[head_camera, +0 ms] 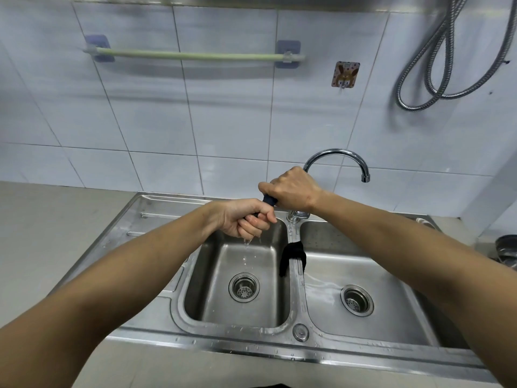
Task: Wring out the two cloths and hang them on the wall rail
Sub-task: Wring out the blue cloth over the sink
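A dark blue cloth [269,199] is twisted into a tight roll between my two fists above the left basin. My left hand [246,218] grips its lower end and my right hand [293,189] grips its upper end. Water drips from under my left hand into the basin. A second dark cloth [292,254] hangs draped over the divider between the two basins. The pale green wall rail [195,55] runs across the tiles at the upper left, with nothing on it.
The steel double sink [156,309] has a drain in each basin. A chrome tap [340,156] arches over the right basin behind my right hand. A metal shower hose [436,65] and a sticker hook [345,74] hang on the wall. A pot [506,247] stands far right.
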